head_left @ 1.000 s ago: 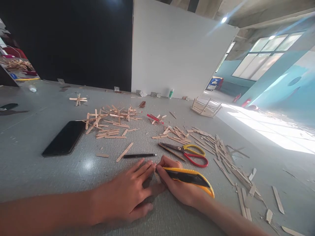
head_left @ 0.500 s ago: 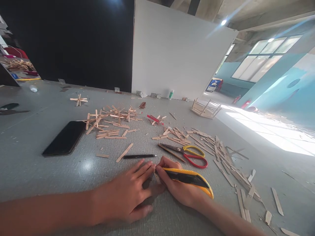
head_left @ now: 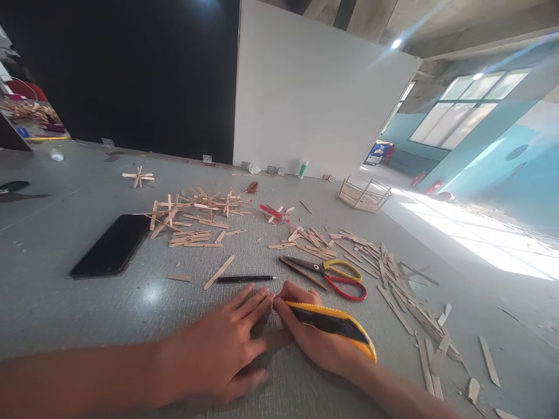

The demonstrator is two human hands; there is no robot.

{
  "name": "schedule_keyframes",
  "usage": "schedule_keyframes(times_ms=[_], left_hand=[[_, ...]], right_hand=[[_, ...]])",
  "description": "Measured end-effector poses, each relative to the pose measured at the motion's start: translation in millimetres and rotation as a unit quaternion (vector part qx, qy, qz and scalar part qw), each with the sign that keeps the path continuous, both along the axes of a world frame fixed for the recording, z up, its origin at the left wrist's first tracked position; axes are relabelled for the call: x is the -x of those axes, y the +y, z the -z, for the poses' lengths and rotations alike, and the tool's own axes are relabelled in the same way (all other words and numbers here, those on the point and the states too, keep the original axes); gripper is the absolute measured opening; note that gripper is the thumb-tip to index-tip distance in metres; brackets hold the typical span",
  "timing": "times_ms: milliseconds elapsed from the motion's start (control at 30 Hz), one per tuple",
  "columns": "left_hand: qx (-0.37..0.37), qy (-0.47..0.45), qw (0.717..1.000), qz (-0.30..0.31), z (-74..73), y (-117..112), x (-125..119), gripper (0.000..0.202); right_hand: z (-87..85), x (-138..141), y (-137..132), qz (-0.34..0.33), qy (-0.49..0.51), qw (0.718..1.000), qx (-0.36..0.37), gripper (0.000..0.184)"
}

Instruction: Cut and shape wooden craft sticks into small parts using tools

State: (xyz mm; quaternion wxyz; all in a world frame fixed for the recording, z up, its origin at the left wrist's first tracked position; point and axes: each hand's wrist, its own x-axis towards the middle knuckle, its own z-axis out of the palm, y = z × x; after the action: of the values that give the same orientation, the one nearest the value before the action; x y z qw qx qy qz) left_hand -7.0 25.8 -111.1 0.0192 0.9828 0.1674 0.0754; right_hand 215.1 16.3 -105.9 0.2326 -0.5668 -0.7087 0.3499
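Observation:
My right hand [head_left: 308,331] grips a yellow and black utility knife [head_left: 332,323] like a pen, its tip pointing left and down at the table. The blade end is hidden by my fingers. Palm down, my left hand [head_left: 238,334] lies with fingers spread, fingertips against those of my right hand. Whatever lies under the fingertips is hidden now. Just beyond the hands are a black pen [head_left: 244,279], a single wooden craft stick [head_left: 219,272] and scissors [head_left: 325,269] with one yellow and one red handle.
A black phone [head_left: 111,245] lies at left. Glued stick pieces [head_left: 209,203] and loose sticks [head_left: 321,241] are heaped behind, with more sticks [head_left: 414,302] at right. A small stick frame [head_left: 364,195] and a glue tube [head_left: 303,169] stand near the upright panel [head_left: 314,87].
The utility knife has tilted and shifted slightly down toward me. A bit of wood that showed between my hands is now covered. My left hand stays nearly in place.

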Motion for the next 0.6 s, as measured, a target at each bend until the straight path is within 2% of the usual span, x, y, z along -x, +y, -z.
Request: schedule_keyframes(times_ms=[300, 433, 600], left_hand=[[0.013, 0.009, 1.0, -0.012, -0.2, -1, 0, 0.057], [0.022, -0.016, 1.0, -0.014, 1.2, -2, 1, 0.052], [0.029, -0.026, 0.999, -0.013, 3.5, -1, 1, 0.051]], right_hand=[[-14.6, 9, -6, 0.005, -0.048, 0.999, 0.02, 0.038], [-19.9, 7, -6, -0.009, -0.063, 0.998, 0.02, 0.033], [-18.0, 4, -7, -0.008, -0.068, 0.997, 0.023, 0.033]])
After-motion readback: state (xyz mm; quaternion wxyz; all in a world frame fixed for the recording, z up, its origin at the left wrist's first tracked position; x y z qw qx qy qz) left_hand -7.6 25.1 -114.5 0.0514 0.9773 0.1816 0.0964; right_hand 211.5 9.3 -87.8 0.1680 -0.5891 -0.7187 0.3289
